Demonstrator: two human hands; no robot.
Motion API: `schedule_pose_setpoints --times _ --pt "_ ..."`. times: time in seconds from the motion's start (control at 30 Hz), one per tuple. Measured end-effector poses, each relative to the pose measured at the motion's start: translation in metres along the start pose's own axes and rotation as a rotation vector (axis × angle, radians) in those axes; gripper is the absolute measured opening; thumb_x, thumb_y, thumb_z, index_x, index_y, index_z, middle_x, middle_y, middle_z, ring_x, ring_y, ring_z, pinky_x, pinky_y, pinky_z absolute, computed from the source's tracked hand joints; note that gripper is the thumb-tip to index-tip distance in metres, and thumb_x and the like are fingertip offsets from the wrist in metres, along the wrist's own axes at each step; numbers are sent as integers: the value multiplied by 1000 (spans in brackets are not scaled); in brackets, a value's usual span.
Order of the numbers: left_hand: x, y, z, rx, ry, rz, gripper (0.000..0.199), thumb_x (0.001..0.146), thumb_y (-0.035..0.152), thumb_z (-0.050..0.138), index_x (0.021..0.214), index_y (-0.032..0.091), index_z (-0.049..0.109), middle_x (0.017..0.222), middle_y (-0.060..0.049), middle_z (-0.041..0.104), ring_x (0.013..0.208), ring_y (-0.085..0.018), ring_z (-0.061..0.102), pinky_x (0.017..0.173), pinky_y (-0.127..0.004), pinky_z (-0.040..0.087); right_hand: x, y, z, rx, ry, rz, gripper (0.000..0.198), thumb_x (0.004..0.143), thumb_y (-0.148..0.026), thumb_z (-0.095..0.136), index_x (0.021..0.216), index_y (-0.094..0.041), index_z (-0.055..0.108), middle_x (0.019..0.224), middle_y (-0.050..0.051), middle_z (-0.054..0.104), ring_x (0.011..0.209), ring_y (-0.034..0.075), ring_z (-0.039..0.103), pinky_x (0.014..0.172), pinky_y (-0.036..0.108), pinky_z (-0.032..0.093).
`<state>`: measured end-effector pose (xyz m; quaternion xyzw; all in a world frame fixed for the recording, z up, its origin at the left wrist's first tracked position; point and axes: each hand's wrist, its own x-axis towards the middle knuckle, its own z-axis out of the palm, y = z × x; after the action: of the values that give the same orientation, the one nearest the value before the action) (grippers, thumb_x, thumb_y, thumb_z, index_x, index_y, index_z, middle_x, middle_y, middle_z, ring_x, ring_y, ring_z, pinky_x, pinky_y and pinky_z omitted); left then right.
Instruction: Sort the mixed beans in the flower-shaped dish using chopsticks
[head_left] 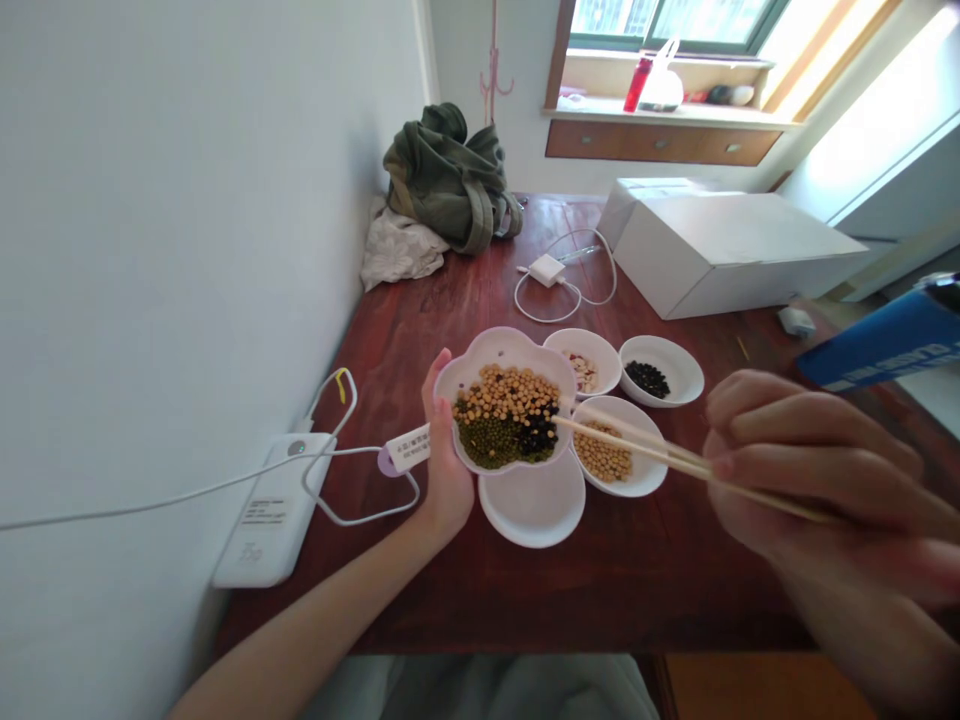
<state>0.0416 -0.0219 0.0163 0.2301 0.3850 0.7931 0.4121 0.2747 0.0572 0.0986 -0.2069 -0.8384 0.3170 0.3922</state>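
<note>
A flower-shaped dish (501, 345) of yellow beans (517, 385), green beans (487, 440) and black beans (538, 438) is clasped at its rim by the left hand (448, 480) over a dark red table (450, 610), while chopsticks (652, 448) are clamped in the blurred right hand (802, 460). The stick ends are brought to the dish's right side, beside the black beans; whether anything is pinched between them cannot be told. A bowl of yellow beans (649, 472) is passed over by the sticks, and a plain white bowl (532, 510) is partly covered, in this view, by the dish. For a sure pick, it is judged, the dish is best steadied, the tips evenly matched, and one bean squeezed lightly at its middle, as smooth round beans may be easily lost sideways
</note>
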Motion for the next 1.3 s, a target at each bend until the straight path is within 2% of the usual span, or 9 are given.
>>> schedule_pose_setpoints --times 0.27,0.4,0.53,0.67,0.77,0.83,0.97,1.13,1.3 --pt "0 -10 -1 -12 94 -67 63 104 72 68 158 40 62 167 -5 64 158 -25 57 130 -39 47 -14 10 43 319 248 77 54 111 -60 61 75 -22 74 72 8 70 70 25 72 64 38 56" --pt "-1 -10 -2 14 100 -69 61 105 70 68 159 44 60 173 -2 58 164 -24 49 134 -41 42 -17 17 38 294 128 60 57 119 -53 44 91 -25 85 91 11 81 80 27 78 72 42 58" --pt "-3 -7 -2 0 41 -58 58 104 65 72 156 41 63 169 -3 62 162 -26 53 131 -39 46 0 15 33 260 103 -9 52 116 -53 53 82 -25 80 82 9 78 73 25 76 66 40 57" --pt "-2 -1 4 -80 8 -90 67 97 63 81 157 38 64 160 -7 69 155 -32 60 124 -44 55 34 7 29 403 372 -2 64 113 -62 56 62 -24 65 59 2 54 59 21 62 59 36 53" --pt "0 5 6 -136 -25 -108 71 92 59 86 156 36 65 153 -8 75 154 -36 62 122 -49 57 61 -3 16 468 592 -25 72 107 -66 66 51 -24 48 57 0 43 59 18 54 65 36 58" --pt "1 8 6 -140 -65 -110 73 88 51 89 155 36 65 151 -8 76 154 -38 62 123 -51 57 70 -8 4 496 666 -28 72 101 -63 77 52 -23 42 58 -2 38 54 14 46 53 29 52" --pt "3 15 1 -95 -122 -160 80 77 39 96 153 34 68 148 -9 78 151 -43 64 125 -60 56 65 0 -6 479 442 141 46 105 -54 77 77 -19 65 68 -4 53 44 5 35 34 21 18" --pt "0 20 -16 -2 -243 -287 80 77 38 101 151 35 72 145 -10 79 149 -47 65 128 -67 52 51 25 18 408 -57 495 55 108 -67 66 140 -22 61 95 0 72 46 5 55 39 19 35" --pt "4 15 -34 0 -430 -346 82 77 27 102 152 34 71 144 -13 80 148 -47 66 125 -67 55 56 28 31 631 -110 668 62 105 -66 67 149 -23 57 72 -6 60 46 11 60 34 16 17"
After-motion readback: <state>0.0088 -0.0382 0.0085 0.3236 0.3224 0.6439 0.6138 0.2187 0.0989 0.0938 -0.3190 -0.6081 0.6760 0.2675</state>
